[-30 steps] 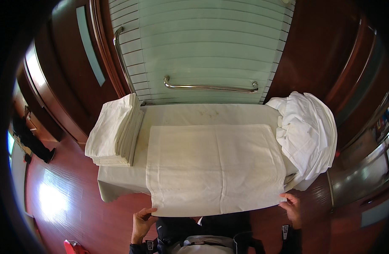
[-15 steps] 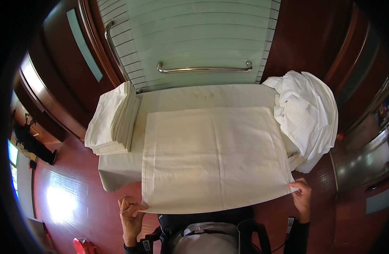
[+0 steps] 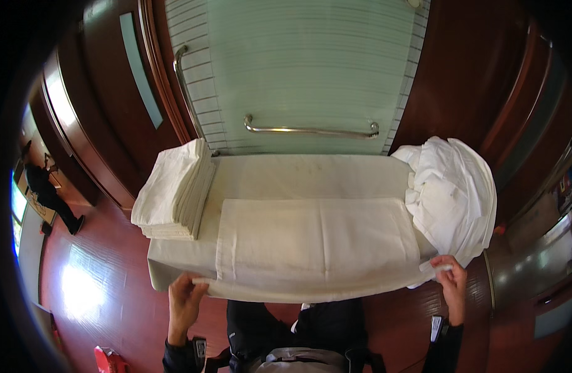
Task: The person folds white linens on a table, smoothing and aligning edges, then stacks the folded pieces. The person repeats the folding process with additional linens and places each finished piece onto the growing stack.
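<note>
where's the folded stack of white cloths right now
In the head view, the folded stack sits on the left end of the covered table, left of the spread cloth and opposite the crumpled pile.

L grip point(image 3: 185, 304) and R grip point(image 3: 452, 286) held out fwd, well apart, one each side of body, approx. same ht. in view, L a bit lower. L: thumb + fingers tog. in a pinch, fingers bent, tips aimed inward, i.e. to R. R: same sort of pinch, fingers curled, tips aimed inward, to L. Both wrists point(image 3: 457, 316) bare, approx. straight; forearms point(image 3: 174, 357) come up from lower edge in dark sleeves point(image 3: 444, 354), L slanting slightly inward, R near vert. Legs point(image 3: 252, 326) betw. forearms, dark-clad, a bit apart; midsection point(image 3: 298, 365) at bottom ctr., light-clad.
</note>
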A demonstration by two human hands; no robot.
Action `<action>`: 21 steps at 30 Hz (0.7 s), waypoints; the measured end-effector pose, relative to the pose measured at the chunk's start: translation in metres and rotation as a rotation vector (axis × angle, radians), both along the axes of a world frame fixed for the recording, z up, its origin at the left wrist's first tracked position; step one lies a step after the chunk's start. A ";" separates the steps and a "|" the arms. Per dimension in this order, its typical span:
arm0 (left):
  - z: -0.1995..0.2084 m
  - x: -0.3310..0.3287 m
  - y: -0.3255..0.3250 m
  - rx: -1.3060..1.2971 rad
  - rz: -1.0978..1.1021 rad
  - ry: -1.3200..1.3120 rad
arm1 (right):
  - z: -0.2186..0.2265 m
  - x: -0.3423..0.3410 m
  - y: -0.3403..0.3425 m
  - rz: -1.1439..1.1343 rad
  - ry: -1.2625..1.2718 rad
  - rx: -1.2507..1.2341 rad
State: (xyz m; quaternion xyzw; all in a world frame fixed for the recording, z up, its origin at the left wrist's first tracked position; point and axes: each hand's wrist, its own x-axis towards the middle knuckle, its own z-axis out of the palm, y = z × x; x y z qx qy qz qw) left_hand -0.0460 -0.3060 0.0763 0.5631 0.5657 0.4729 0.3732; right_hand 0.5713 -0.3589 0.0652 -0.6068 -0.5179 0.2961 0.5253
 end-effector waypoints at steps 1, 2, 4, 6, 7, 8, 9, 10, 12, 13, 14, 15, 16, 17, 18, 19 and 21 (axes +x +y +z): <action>0.000 0.003 0.023 0.036 -0.001 -0.049 | 0.002 0.006 0.020 -0.034 -0.013 -0.002; -0.001 0.005 0.048 0.045 0.021 -0.015 | 0.001 0.012 0.047 -0.054 -0.030 0.009; -0.006 0.011 0.110 0.104 0.051 0.048 | -0.007 0.019 0.103 -0.059 -0.053 0.103; -0.015 0.017 0.175 0.180 0.070 0.140 | -0.015 0.027 0.167 -0.069 -0.060 0.097; -0.021 0.020 0.203 0.234 0.077 0.179 | -0.019 0.030 0.192 -0.090 -0.064 0.007; -0.028 0.024 0.225 0.146 0.099 0.248 | -0.028 0.030 0.210 -0.101 -0.126 -0.025; -0.035 0.027 0.243 0.046 0.122 0.299 | -0.036 0.029 0.226 -0.114 -0.188 -0.055; -0.044 0.030 0.250 -0.079 0.111 0.216 | -0.042 0.026 0.243 -0.133 -0.244 -0.083; -0.051 0.027 0.254 -0.009 0.093 0.376 | -0.052 0.025 0.248 -0.116 -0.349 -0.150; -0.053 0.027 0.251 -0.033 0.089 0.461 | -0.055 0.025 0.244 -0.085 -0.399 -0.266; -0.052 0.024 0.242 -0.010 0.075 0.488 | -0.056 0.026 0.239 -0.057 -0.470 -0.326; -0.050 0.021 0.235 0.012 0.069 0.491 | -0.056 0.028 0.232 -0.032 -0.429 -0.276; -0.050 0.020 0.221 -0.012 0.070 0.492 | -0.057 0.028 0.221 -0.037 -0.404 -0.258; -0.050 0.020 0.207 -0.024 0.067 0.482 | -0.059 0.027 0.211 -0.041 -0.378 -0.246; -0.048 0.020 0.197 -0.037 0.082 0.548 | -0.058 0.029 0.205 -0.054 -0.431 -0.294; -0.049 0.024 0.189 0.005 0.132 0.554 | -0.059 0.028 0.201 -0.080 -0.456 -0.244; -0.053 0.032 0.171 0.074 0.234 0.554 | -0.063 0.025 0.190 -0.115 -0.501 -0.190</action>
